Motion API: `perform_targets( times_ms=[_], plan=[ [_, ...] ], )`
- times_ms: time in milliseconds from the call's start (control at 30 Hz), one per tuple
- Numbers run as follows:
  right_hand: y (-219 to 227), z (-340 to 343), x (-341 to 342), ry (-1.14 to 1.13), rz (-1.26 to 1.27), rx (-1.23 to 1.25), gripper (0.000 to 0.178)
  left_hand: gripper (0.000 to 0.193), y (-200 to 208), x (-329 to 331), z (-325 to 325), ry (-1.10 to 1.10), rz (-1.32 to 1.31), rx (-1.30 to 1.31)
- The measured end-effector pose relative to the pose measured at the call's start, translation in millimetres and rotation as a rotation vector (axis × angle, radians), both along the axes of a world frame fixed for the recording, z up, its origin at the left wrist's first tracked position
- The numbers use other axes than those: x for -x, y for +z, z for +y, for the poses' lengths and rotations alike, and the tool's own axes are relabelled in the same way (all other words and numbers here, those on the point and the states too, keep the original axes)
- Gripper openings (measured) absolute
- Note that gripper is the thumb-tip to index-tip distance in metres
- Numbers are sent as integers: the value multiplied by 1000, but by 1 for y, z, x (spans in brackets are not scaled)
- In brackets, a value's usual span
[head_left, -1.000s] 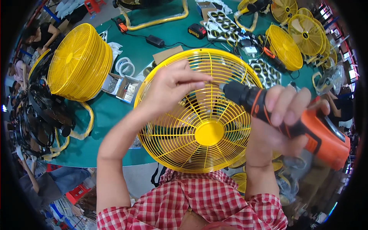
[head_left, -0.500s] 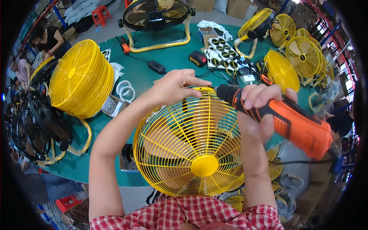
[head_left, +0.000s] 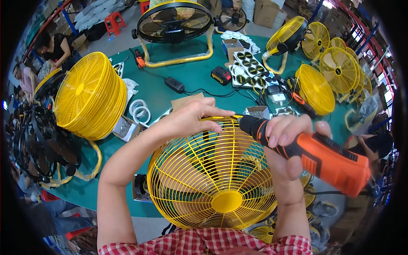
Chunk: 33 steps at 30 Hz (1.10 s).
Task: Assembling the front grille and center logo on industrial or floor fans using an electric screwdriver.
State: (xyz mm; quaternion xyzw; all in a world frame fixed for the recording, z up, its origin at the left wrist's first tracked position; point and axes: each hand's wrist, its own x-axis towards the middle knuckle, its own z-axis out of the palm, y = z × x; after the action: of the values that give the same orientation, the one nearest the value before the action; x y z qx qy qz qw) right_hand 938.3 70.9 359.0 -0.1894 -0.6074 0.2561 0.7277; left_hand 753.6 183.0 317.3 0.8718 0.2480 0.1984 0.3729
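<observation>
Green table: smooth, with a curved edge; a stack of yellow fan guards stands to your left, white tape rolls lie just right of it, and a battery pack sits farther off.
Room: a red stool stands on the floor past the table's far edge; co-workers are at your far left, and assembled fans crowd the far right.
Yellow front guard: at the table's near edge, between your forearms; its hub faces up, tilted toward you. It is round, with no single long axis.
Power screwdriver: over the guard's right side; its long axis slants from the near-right butt to the nose pointing far left, close to the guard's far rim.
Right hand: your grip is wrapped firmly around the screwdriver.
Left hand: your index fingertip is at the far rim, beside the nose; you cannot tell whether this grip pinches anything.
</observation>
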Motion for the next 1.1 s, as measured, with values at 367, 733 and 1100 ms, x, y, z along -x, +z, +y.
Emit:
perform_targets(
  times_ms=[367,733,1100],
  plan=[
    [-9,11,-1,35,-16,22,61,38,-2,6,4,-33,96,-28],
    [-8,7,1,166,-205,10,55,73,-4,8,2,26,161,-136],
    [-14,26,7,167,-392,-278,66,72,-2,-2,12,4,384,28]
  ],
)
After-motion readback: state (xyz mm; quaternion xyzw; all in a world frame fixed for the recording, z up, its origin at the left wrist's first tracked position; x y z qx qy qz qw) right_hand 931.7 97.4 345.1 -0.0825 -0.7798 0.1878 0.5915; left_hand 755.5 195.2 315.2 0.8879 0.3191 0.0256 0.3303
